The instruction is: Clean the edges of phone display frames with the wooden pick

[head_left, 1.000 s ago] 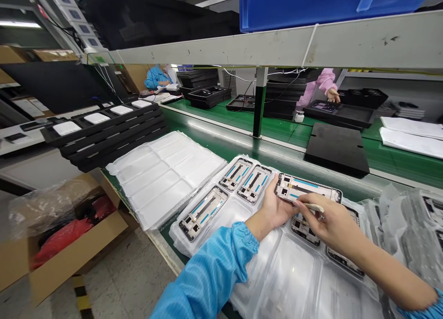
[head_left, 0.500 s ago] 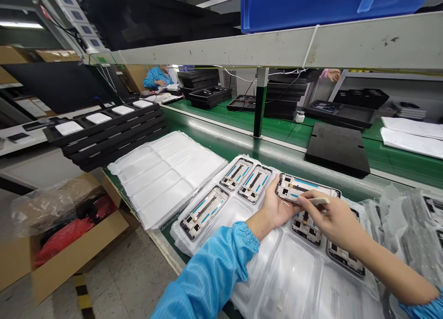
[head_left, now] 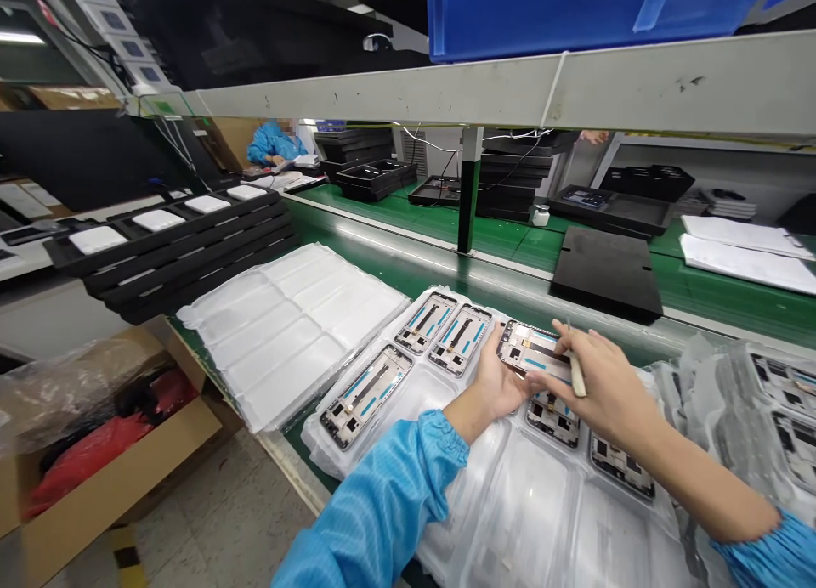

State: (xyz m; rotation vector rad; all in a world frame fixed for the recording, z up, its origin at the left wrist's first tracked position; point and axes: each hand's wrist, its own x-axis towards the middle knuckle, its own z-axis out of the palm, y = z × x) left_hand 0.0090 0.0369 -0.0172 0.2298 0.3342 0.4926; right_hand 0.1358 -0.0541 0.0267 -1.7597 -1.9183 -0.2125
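Right of centre in the frame, the left hand [head_left: 501, 384] supports a phone mid-frame [head_left: 529, 346] by its left end, thumb along the edge and fingers curled beneath; the right hand [head_left: 603, 384] reaches over the other end, thumb and forefinger parted across the part's width — whether they pinch it, I cannot tell — while a pale stick-like tool [head_left: 577, 373] is tucked between its fingers; both are above a translucent blister tray [head_left: 523, 503], where three seated mid-frames [head_left: 366, 397] lie left of the hands and two partly covered mid-frames [head_left: 553, 418] lie below the right one; white moulded trays [head_left: 290, 325] lie at centre left, loaded trays [head_left: 720, 426] at the right edge, a black flat box [head_left: 605, 269] beyond the hands.
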